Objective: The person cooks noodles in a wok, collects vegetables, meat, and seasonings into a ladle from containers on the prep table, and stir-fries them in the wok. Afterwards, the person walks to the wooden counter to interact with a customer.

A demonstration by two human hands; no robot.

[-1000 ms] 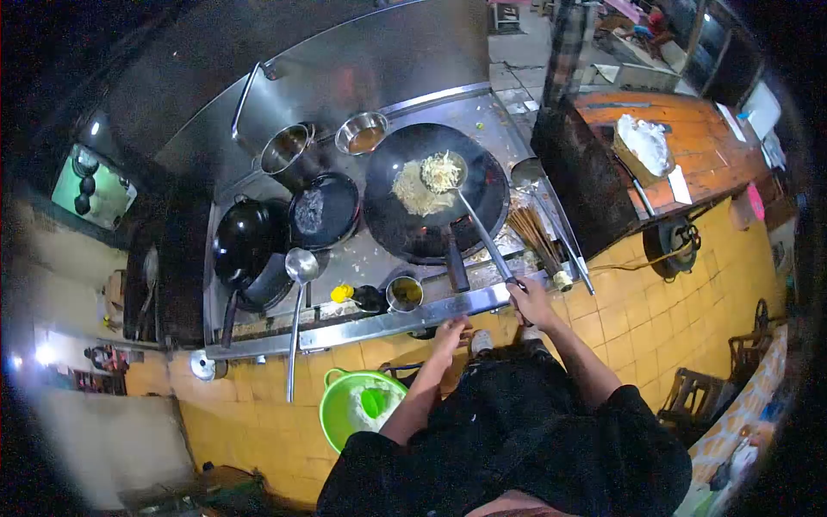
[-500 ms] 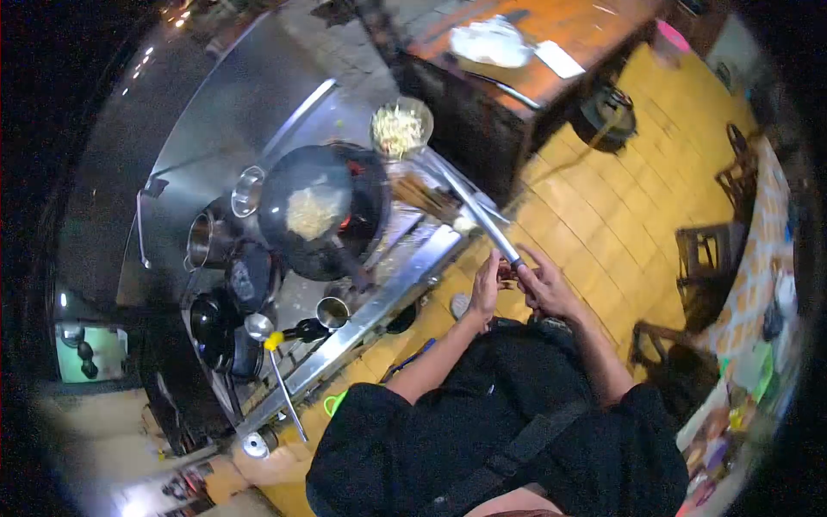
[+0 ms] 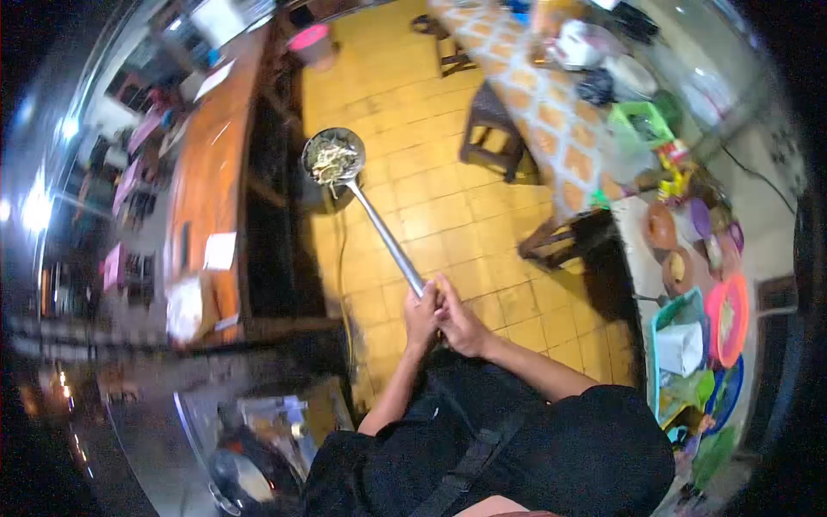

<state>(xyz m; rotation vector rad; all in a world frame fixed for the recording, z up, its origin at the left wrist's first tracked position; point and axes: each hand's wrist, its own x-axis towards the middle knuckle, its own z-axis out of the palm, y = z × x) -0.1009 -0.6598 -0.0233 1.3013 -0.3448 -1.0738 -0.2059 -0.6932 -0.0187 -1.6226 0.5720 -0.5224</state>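
Observation:
A long-handled metal ladle (image 3: 385, 233) reaches up and left over the yellow floor, its bowl filled with noodles and greens (image 3: 332, 160). Both hands meet at the lower end of its handle. My left hand (image 3: 421, 319) has its fingers wrapped round the handle. My right hand (image 3: 462, 320) is closed at the handle's end, pressed against the left hand. The very end of the handle is hidden between the palms.
At the left stands a wooden counter (image 3: 211, 155) with a white bag (image 3: 186, 308) on it. The stove with a wok (image 3: 250, 476) is at the lower left, blurred. A stool (image 3: 494, 129), a cloth-covered table (image 3: 551, 112) and baskets (image 3: 656, 362) stand on the right.
The view has swung right, away from the stove toward the floor and tables. The filled ladle has moved away from the wok, and my left hand has come onto its handle.

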